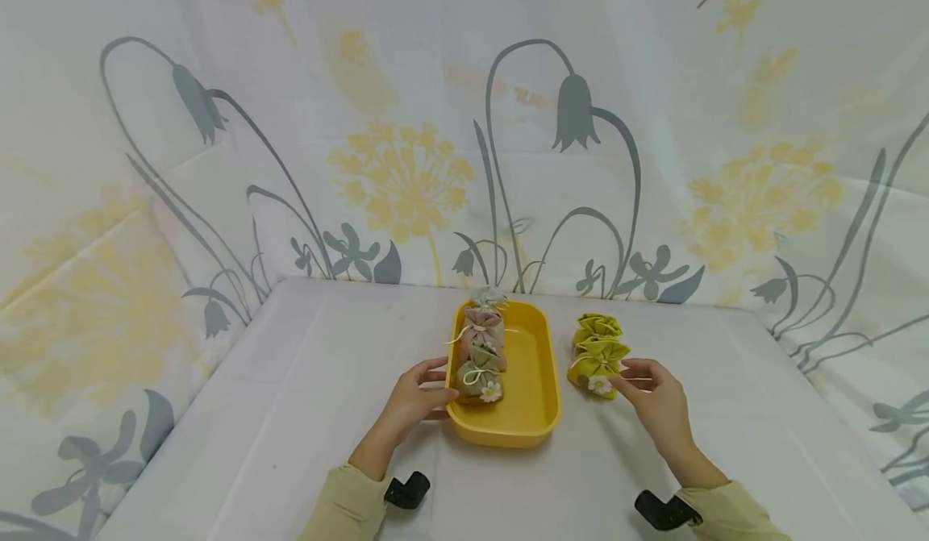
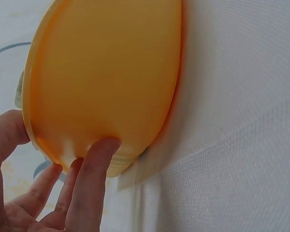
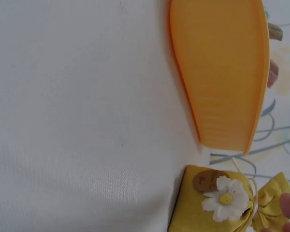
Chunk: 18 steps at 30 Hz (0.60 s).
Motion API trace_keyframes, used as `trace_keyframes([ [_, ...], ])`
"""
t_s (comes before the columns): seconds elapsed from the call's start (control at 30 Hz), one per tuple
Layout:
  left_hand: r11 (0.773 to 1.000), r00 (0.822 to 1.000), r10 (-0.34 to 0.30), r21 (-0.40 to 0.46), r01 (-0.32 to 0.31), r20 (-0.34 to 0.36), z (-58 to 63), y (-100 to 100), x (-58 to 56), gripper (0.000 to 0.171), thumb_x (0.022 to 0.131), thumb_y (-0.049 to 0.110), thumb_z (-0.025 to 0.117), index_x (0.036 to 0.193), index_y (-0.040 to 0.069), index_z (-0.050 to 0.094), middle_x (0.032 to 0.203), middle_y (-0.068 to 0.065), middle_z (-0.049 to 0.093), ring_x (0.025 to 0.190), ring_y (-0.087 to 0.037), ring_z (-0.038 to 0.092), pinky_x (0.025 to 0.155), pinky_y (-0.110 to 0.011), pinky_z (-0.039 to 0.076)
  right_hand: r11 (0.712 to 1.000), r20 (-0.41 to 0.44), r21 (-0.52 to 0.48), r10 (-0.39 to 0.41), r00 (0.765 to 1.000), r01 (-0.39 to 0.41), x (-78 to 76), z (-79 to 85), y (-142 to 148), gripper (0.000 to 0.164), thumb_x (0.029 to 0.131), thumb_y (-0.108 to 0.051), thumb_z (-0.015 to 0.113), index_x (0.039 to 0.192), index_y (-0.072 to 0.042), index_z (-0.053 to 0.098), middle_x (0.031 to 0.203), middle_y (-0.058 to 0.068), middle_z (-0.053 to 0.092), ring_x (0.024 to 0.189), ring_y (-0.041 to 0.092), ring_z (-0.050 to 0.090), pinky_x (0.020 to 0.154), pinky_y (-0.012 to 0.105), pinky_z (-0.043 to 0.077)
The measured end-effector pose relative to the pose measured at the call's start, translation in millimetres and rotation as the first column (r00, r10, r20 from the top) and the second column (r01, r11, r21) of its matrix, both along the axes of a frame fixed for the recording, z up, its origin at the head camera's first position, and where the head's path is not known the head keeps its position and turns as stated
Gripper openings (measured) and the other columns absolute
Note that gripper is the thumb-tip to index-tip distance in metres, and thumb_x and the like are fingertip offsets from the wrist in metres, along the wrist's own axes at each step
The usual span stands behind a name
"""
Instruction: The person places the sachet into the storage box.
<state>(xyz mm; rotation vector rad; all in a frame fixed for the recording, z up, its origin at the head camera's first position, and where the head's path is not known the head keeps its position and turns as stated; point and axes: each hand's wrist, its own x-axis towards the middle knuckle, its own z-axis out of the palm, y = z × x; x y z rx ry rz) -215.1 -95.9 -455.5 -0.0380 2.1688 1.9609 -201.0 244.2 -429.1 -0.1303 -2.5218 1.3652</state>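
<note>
My left hand (image 1: 419, 396) grips the left wall of a yellow plastic tray (image 1: 535, 364), thumb over the rim and fingers against the outer side. Along the tray's left side stand a sage-green drawstring pouch (image 1: 472, 381) with a white flower, a mauve pouch (image 1: 481, 327) and, farthest back, a pale grey pouch (image 1: 488, 295). My right hand (image 1: 659, 400) is at the right side of a yellow-green drawstring pouch (image 3: 193, 215) with a white flower, fingertips by its gathered top; firm contact is not visible. Another yellow-green pouch (image 1: 597, 325) stands just behind it.
A white cloth covers the table (image 1: 327, 347). Behind it hangs a flower-patterned curtain (image 1: 406, 81). Black wrist-camera mounts (image 1: 408, 490) sit at both cuffs. The tray's right half shows bare yellow floor.
</note>
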Motion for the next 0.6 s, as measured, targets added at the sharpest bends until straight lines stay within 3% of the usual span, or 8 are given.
trace_keyframes([
  [0.3, 1.0, 1.0, 0.004, -0.005, -0.003, 0.007, -1.4, 1, 0.4, 0.059, 0.08, 0.01, 0.071, 0.134, 0.006, 0.046, 0.121, -0.019, 0.051, 0.097, -0.029, 0.061, 0.067, -0.038, 0.057, 0.999, 0.085, -0.044, -0.015, 0.996, 0.019, -14.8, -9.8, 7, 0.057, 0.085, -0.021, 0.069, 0.131, 0.001, 0.043, 0.113, 0.02, 0.054, 0.098, 0.03, 0.055, 0.064, 0.016, 0.048],
  [0.6, 1.0, 1.0, 0.004, 0.001, -0.004, 0.005, 0.9, 0, 0.7, 0.06, 0.081, 0.01, 0.071, 0.135, 0.006, 0.046, 0.121, -0.019, 0.051, 0.097, -0.029, 0.061, 0.068, -0.039, 0.057, 0.997, 0.114, -0.062, 0.048, 0.992, -0.042, -29.1, -8.3, 10, 0.054, 0.087, -0.026, 0.067, 0.127, 0.004, 0.047, 0.12, 0.023, 0.052, 0.106, 0.032, 0.053, 0.068, 0.013, 0.046],
])
